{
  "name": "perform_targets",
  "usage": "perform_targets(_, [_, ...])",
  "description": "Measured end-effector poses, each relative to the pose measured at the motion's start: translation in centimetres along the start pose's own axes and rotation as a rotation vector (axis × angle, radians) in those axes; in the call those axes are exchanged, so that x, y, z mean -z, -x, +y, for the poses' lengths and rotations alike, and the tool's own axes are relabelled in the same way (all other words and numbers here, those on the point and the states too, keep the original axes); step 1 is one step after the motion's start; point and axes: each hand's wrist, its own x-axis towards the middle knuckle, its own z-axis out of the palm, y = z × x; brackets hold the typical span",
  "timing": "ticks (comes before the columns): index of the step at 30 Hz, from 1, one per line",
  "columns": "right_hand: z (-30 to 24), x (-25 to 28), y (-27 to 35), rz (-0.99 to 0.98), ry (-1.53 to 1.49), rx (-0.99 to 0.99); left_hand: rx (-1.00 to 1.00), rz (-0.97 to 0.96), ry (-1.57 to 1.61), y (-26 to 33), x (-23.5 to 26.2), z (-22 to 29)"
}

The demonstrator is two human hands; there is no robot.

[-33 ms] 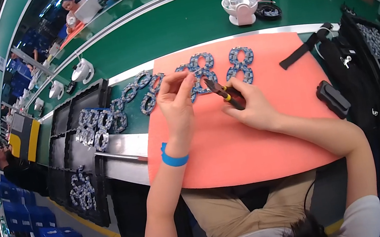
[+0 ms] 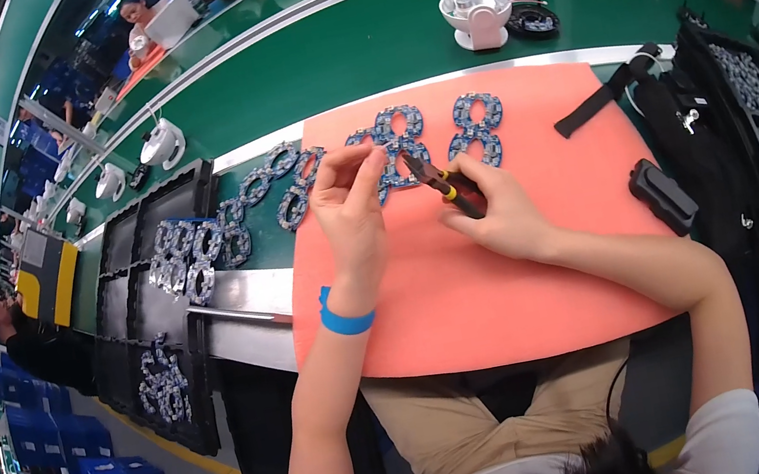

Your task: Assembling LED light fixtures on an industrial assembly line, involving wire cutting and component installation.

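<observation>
Nothing shifted since before: left hand (image 2: pixel 351 203) pinching a figure-eight part (image 2: pixel 391 146) over the orange mat (image 2: pixel 471 292), right hand (image 2: pixel 494 209) clenched around pliers (image 2: pixel 442 186).

A white dispenser (image 2: pixel 477 17) stands on the green conveyor (image 2: pixel 347 50) beyond the orange mat (image 2: pixel 472 302); a black box (image 2: pixel 664 196) lies at the mat's right edge, black trays (image 2: pixel 143 279) to its left.

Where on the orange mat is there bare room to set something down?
The orange mat is bare nearest the person, below the left hand and right hand. It is crowded at the far edge, by the blue figure-eight boards, and right, beside the black rectangular block.
</observation>
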Motion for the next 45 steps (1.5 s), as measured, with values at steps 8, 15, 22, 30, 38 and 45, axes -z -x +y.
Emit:
perform_targets(8, [-0.3, 0.0, -0.1, 0.023, -0.007, -0.075, -0.025, -0.028, -0.001, 0.8, -1.1, 0.1])
perform_targets(15, [-0.4, 0.0, -0.1, 0.031, 0.023, -0.031, -0.191, -0.077, -0.181, 1.2, -1.4, 0.9])
perform_targets(22, [0.1, -0.1, -0.1, 0.040, -0.012, 0.011, -0.230, -0.127, -0.293, 1.6, -1.8, 0.7])
perform_targets(30, [0.2, 0.1, -0.2, 0.053, -0.054, 0.017, -0.206, -0.165, -0.348, 1.7, -2.1, 0.7])
perform_targets(38, [0.5, 0.2, -0.4, 0.057, -0.019, 0.006, -0.218, -0.168, -0.449, 1.6, -2.1, 0.6])
perform_targets(45, [1.4, -0.2, -0.6, 0.089, -0.056, 0.032, -0.187, -0.120, -0.522, 1.7, -2.1, 0.9])
